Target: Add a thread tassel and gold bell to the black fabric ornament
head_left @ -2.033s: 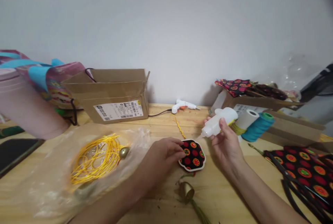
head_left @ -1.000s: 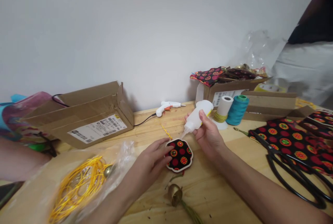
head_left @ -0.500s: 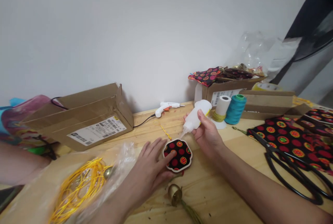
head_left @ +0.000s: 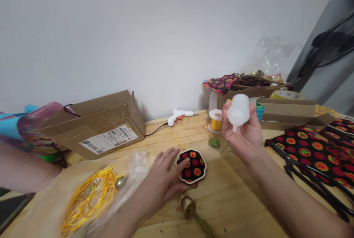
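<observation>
Far left, another person's forearm is laid along the desk edge, w/ a cardboard box behind it. A clear plastic bag w/ yellow cord and a small bell is spread near the front; it could be dragged or snagged if the left arm is swept back over it. The left hand is laid flat, fingers spread wide, nothing gripped; only the fingertips are pressed on the left rim of the fabric-covered patch, which lies flat on the desk at centre. W/ so light a hold, the patch could be slid or spun out of place. A brass bell w/ green cord sits just in front of the patch and could be knocked by the wrist. Behind, a glue gun is plugged in, a yellow spool beside it. The right hand is raised above the desk, fingers curled round a white squeeze bottle, nozzle down and toward the camera; if squeezed there, drips could land on the bare wood or the hand rather than the patch. Patterned fabric and black scissors lie right, near the right forearm; glue could be smeared there.
</observation>
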`<state>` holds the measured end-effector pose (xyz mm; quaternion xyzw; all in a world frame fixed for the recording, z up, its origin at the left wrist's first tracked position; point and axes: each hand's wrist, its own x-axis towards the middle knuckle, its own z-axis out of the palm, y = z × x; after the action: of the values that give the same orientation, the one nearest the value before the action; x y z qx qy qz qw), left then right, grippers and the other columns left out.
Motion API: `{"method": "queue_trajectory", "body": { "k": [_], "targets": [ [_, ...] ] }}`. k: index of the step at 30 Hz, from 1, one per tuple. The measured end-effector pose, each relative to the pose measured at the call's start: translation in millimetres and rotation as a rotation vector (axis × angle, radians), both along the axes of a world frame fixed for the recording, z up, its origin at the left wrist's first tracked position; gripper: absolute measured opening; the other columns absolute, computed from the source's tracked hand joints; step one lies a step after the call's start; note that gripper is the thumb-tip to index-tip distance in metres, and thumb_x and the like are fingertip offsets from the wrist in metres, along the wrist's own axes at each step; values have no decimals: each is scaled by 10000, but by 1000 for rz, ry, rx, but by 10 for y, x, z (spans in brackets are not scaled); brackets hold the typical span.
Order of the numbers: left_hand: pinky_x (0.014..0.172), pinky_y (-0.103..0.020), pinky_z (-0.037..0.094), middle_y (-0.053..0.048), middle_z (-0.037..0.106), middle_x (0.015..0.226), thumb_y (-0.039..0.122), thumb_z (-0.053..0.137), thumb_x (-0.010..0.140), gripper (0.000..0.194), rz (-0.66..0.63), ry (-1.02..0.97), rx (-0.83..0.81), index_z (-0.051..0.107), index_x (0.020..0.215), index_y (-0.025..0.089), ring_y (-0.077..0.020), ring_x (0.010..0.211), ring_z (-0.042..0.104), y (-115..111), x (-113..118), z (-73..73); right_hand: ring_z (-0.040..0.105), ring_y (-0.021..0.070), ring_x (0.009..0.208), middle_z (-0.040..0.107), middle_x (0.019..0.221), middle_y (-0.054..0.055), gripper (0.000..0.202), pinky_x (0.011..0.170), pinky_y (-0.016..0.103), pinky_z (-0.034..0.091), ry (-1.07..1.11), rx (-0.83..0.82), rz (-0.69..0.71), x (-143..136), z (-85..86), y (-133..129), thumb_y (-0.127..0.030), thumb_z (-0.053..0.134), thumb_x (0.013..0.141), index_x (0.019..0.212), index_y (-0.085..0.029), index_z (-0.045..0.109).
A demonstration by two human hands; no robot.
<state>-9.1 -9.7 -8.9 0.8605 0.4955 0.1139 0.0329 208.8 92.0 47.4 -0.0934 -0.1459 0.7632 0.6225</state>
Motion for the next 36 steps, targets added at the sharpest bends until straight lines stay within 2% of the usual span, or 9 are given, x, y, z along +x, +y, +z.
{"method": "queue_trajectory", "body": {
  "k": [5, 11, 13, 16, 19, 24, 28, 32, 36],
  "targets": [
    [964, -413, 332, -77, 327, 1359, 297, 431, 837, 481, 117, -170, -75, 271, 1291, 297, -236, 1211, 323, -171, 9, 245, 631, 91, 758, 674, 814, -4, 339, 649, 190, 529, -9, -66, 72, -81, -71, -31, -462, 502, 771, 923, -171, 588],
    [854, -313, 442, -6, 571, 1131, 286, 535, 774, 219, 286, -351, 20, 522, 992, 305, -186, 1036, 519, -709, -139, 411, 647, 121, 689, 672, 813, 42, 374, 571, 204, 543, -110, -227, 129, -245, -158, -146, -434, 389, 844, 1019, -154, 566],
    [827, -308, 454, -8, 610, 1067, 287, 571, 745, 169, 382, -376, 60, 557, 912, 281, -190, 990, 550, -883, -285, 416, 652, 133, 692, 673, 834, 50, 354, 555, 209, 542, -141, -264, 118, -283, -193, -171, -417, 378, 854, 1027, -175, 571],
    [737, -292, 476, -8, 666, 849, 299, 558, 746, 71, 654, -432, 158, 587, 738, 235, -190, 839, 603, -1064, -609, 445, 654, 146, 703, 671, 862, 60, 317, 556, 219, 543, -177, -269, 97, -317, -237, -187, -404, 403, 846, 987, -199, 600],
    [572, -256, 469, 4, 658, 639, 346, 551, 740, 172, 860, -364, 127, 610, 661, 204, -174, 616, 608, -1118, -944, 504, 655, 155, 710, 664, 902, 68, 312, 559, 226, 551, -191, -269, 74, -332, -263, -183, -400, 422, 838, 970, -196, 617],
    [513, -250, 407, -29, 639, 601, 308, 403, 825, 307, 734, -9, 27, 620, 652, 179, -167, 551, 570, -962, -1176, 504, 654, 158, 716, 650, 950, 101, 337, 557, 220, 546, -225, -256, 68, -350, -303, -158, -390, 415, 843, 999, -165, 612],
    [641, -271, 414, -64, 660, 776, 233, 409, 811, 259, 688, 6, 23, 654, 731, 201, -198, 736, 577, -775, -1234, 367, 658, 172, 721, 667, 890, 102, 341, 562, 233, 548, -201, -242, 91, -329, -334, -156, -391, 439, 833, 1022, -154, 594],
    [608, -282, 397, -88, 669, 735, 200, 446, 771, 241, 716, 8, -9, 668, 678, 187, -221, 696, 571, -665, -1325, 256, 659, 185, 757, 680, 875, 84, 350, 585, 286, 570, -133, -196, 163, -275, -338, -166, -307, 274, 904, 1065, -159, 547],
    [600, -281, 378, -85, 677, 718, 199, 435, 770, 254, 744, -16, -38, 668, 671, 181, -215, 665, 565, -624, -1355, 245, 660, 193, 765, 687, 869, 82, 393, 597, 311, 576, -95, -170, 206, -269, -326, -164, -253, 174, 918, 1092, -150, 511]
  ]
}}
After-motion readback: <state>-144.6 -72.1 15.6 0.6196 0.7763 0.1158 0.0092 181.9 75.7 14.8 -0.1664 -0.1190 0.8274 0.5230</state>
